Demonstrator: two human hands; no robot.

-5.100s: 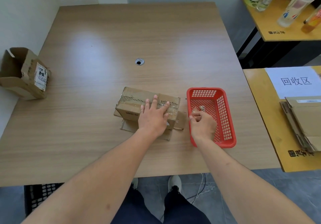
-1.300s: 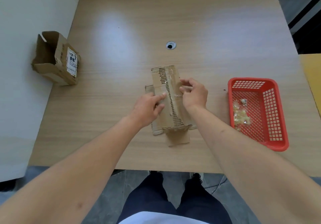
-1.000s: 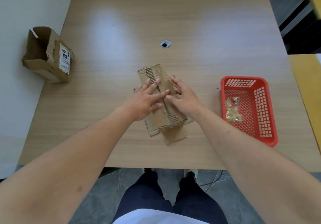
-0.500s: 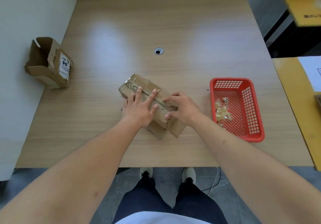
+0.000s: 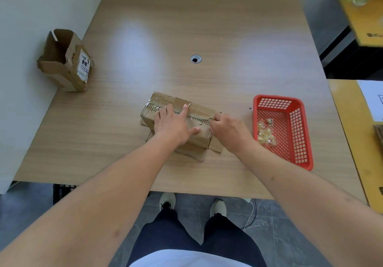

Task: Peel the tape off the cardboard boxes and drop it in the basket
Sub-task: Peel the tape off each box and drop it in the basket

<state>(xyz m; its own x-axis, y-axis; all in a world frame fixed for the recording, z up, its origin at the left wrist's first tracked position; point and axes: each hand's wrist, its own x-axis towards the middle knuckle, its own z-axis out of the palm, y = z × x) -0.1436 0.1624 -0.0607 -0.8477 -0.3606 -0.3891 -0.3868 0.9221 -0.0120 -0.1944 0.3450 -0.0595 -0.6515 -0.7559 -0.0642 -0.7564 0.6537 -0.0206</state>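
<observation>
Both hands (image 5: pixel 173 121) on box (image 5: pixel 199 111) — fingertips picking.

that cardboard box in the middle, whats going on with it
A person is stripping tape off the cardboard box on the wooden table. The left hand presses flat on top of it while the right hand picks at the tape at its right end. The red basket beside it already holds crumpled tape scraps.

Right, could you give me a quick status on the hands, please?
Left hand flat on brown cardboard box. Right hand picking at its tape strip. Red plastic basket unobstructed.
</observation>
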